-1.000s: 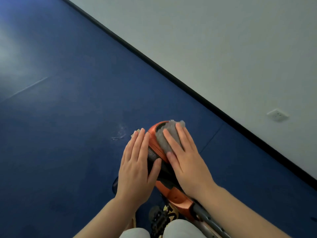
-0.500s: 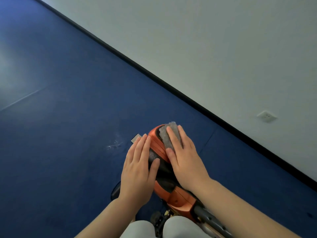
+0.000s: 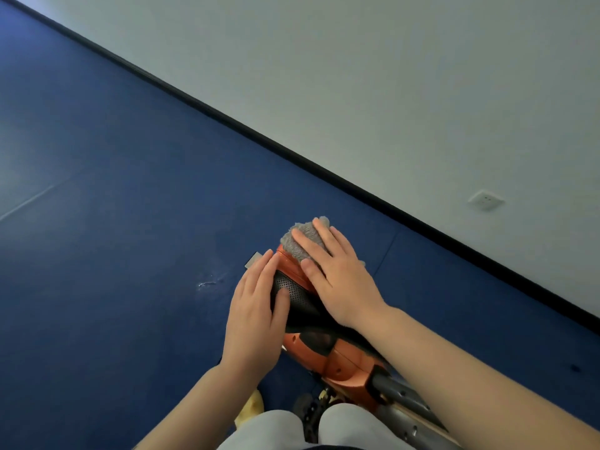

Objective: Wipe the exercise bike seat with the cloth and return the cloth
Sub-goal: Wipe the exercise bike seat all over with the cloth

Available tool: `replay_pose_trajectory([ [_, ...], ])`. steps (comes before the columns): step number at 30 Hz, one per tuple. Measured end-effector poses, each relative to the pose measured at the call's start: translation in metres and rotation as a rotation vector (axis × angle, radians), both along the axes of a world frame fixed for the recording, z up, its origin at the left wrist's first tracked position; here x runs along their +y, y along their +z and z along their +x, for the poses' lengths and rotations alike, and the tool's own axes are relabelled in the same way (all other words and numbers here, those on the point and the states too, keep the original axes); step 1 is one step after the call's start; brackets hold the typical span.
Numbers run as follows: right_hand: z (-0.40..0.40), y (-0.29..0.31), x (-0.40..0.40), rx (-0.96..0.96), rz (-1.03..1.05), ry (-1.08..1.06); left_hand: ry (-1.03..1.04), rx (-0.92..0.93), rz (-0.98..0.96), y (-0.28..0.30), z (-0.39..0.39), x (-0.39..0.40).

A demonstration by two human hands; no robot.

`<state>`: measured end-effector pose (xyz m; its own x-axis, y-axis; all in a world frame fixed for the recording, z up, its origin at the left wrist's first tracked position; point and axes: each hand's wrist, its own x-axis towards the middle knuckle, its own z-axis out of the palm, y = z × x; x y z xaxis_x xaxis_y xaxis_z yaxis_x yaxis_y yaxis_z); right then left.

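The orange and black exercise bike seat sits low in the middle of the head view. A grey fluffy cloth lies over the seat's far end. My right hand presses flat on the cloth, fingers spread over it. Along the seat's left side rests my left hand, fingers straight, thumb on the black perforated part. The seat's middle is hidden under both hands.
The orange seat post housing and a grey tube run down to the right. A black pedal shows below. Blue floor spreads left; a white wall with a black skirting and a socket stands right.
My right hand has slid the cloth further toward the seat's far end. My left hand stays on the seat's left side. The camera has shifted slightly.
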<state>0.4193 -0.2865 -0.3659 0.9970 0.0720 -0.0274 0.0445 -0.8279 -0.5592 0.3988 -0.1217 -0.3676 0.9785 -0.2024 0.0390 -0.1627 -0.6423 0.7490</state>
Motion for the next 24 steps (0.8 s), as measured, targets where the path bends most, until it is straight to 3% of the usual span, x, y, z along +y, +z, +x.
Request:
replay_pose_trajectory([
  [3,-0.007,-0.002,-0.011,-0.010,0.107,0.039,-0.088,-0.077,-0.005,0.008,0.022,-0.006],
  [6,0.019,0.000,-0.010,0.109,0.199,-0.016,-0.153,-0.133,0.012,0.013,0.046,-0.020],
  [11,0.042,0.011,-0.010,0.233,0.481,-0.089,-0.101,-0.205,0.077,0.008,0.046,-0.023],
  [14,-0.001,0.001,-0.019,0.256,0.449,-0.111,-0.173,-0.256,0.144,0.004,0.045,-0.020],
  [18,-0.015,-0.003,-0.014,0.317,0.110,-0.242,-0.240,-0.282,0.198,0.002,0.049,-0.022],
  [24,0.045,0.009,-0.005,0.318,0.385,-0.236,-0.242,-0.276,0.186,0.003,0.049,-0.022],
])
